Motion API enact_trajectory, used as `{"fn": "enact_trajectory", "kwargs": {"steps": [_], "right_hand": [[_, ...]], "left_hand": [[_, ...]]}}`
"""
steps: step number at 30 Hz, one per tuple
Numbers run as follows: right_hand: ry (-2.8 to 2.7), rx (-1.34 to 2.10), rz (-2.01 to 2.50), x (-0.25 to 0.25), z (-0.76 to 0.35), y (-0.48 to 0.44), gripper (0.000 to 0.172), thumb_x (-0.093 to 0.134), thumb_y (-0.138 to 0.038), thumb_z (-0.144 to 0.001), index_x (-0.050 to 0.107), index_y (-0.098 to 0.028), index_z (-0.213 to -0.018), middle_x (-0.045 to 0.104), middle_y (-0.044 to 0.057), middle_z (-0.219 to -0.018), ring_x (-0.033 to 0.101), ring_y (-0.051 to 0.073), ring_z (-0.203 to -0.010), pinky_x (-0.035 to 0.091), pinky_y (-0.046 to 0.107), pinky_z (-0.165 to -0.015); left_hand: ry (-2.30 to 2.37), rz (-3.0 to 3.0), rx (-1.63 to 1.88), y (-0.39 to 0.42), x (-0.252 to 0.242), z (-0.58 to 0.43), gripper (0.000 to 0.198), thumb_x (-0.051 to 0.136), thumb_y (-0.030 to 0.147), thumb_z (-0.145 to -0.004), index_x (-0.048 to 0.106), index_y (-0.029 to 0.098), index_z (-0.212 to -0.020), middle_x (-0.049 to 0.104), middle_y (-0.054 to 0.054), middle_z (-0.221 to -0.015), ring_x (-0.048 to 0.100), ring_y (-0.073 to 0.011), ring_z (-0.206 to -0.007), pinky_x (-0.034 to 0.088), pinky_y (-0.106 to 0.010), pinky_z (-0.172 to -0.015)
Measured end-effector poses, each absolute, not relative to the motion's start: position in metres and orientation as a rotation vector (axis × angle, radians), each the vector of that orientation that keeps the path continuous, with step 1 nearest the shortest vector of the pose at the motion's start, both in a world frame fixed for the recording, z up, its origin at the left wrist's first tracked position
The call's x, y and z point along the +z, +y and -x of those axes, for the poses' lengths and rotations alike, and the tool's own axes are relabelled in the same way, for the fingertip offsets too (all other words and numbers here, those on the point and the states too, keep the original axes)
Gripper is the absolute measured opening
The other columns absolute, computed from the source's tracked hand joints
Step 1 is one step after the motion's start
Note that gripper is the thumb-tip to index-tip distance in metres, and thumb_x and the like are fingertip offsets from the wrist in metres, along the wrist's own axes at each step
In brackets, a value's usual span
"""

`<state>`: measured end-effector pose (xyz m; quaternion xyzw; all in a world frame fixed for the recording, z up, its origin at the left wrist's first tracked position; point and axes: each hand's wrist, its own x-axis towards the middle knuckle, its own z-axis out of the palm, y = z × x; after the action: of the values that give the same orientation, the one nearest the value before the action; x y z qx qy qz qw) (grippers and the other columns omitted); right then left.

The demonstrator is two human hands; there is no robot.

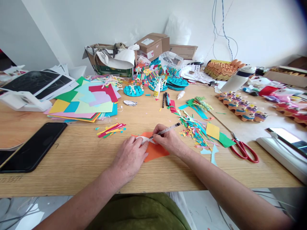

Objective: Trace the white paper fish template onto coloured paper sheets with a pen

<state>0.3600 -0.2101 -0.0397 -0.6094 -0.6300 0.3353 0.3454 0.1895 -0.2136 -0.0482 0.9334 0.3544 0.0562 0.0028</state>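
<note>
An orange sheet of paper (pixel 155 151) lies on the wooden table (pixel 79 159) in front of me, with a small white paper cut-out (pixel 144 139) on top of it. My left hand (pixel 130 157) rests on the sheet, its fingers curled down onto the cut-out and pressing it flat. My right hand (pixel 168 140) is closed round a white pen (pixel 168 129), whose tip touches the paper by the cut-out.
Red-handled scissors (pixel 243 149) lie to the right, past a heap of coloured paper scraps (pixel 194 127). A stack of coloured sheets (pixel 86 102) and a black phone (pixel 33 147) sit to the left. Glue bottle (pixel 157 88), boxes and paper crafts crowd the back.
</note>
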Motion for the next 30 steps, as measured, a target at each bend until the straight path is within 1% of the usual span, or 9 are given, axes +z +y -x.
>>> {"fn": "enact_trajectory", "kwargs": {"steps": [7, 14, 19, 24, 30], "right_hand": [[-1.644, 0.86, 1.566, -0.0415, -0.3615, -0.2106, 0.005, 0.044, -0.015, -0.065, 0.045, -0.02, -0.064, 0.043, -0.006, -0.051, 0.04, 0.01, -0.047, 0.029, 0.022, -0.044], [-1.652, 0.831, 1.532, -0.0451, -0.3631, -0.2097, 0.004, 0.045, -0.016, -0.065, 0.046, -0.019, -0.065, 0.045, -0.006, -0.052, 0.042, 0.009, -0.049, 0.031, 0.021, -0.046], [-1.637, 0.86, 1.551, -0.0429, -0.3626, -0.2107, 0.004, 0.044, -0.015, -0.065, 0.046, -0.019, -0.065, 0.045, -0.005, -0.053, 0.042, 0.009, -0.049, 0.031, 0.021, -0.046], [-1.651, 0.836, 1.561, -0.0429, -0.3627, -0.2105, 0.005, 0.044, -0.015, -0.065, 0.046, -0.019, -0.064, 0.044, -0.006, -0.052, 0.039, 0.009, -0.048, 0.03, 0.021, -0.045], [-1.635, 0.85, 1.56, -0.0442, -0.363, -0.2101, 0.005, 0.044, -0.015, -0.064, 0.046, -0.019, -0.064, 0.044, -0.006, -0.051, 0.041, 0.009, -0.047, 0.03, 0.021, -0.044]], "left_hand": [[1.098, -2.943, 0.178, -0.2142, -0.0475, -0.1897, 0.029, 0.052, 0.024, -0.083, 0.053, 0.016, -0.111, 0.055, -0.007, -0.103, 0.046, -0.0237, -0.091, 0.043, -0.039, -0.08], [1.137, -2.935, 0.143, -0.2138, -0.0452, -0.1923, 0.032, 0.052, 0.028, -0.084, 0.051, 0.018, -0.114, 0.055, -0.005, -0.101, 0.046, -0.0239, -0.09, 0.043, -0.039, -0.078], [1.141, -2.94, 0.141, -0.2132, -0.0443, -0.1941, 0.031, 0.05, 0.03, -0.085, 0.051, 0.021, -0.114, 0.056, -0.004, -0.1, 0.046, -0.0233, -0.089, 0.042, -0.037, -0.075], [1.146, -2.958, 0.145, -0.2122, -0.0469, -0.1939, 0.031, 0.052, 0.03, -0.084, 0.051, 0.022, -0.113, 0.055, -0.003, -0.098, 0.046, -0.0233, -0.088, 0.042, -0.037, -0.072], [1.133, -2.971, 0.145, -0.2108, -0.0474, -0.1943, 0.03, 0.052, 0.03, -0.084, 0.051, 0.021, -0.113, 0.055, -0.003, -0.098, 0.046, -0.0229, -0.088, 0.042, -0.037, -0.072]]}}
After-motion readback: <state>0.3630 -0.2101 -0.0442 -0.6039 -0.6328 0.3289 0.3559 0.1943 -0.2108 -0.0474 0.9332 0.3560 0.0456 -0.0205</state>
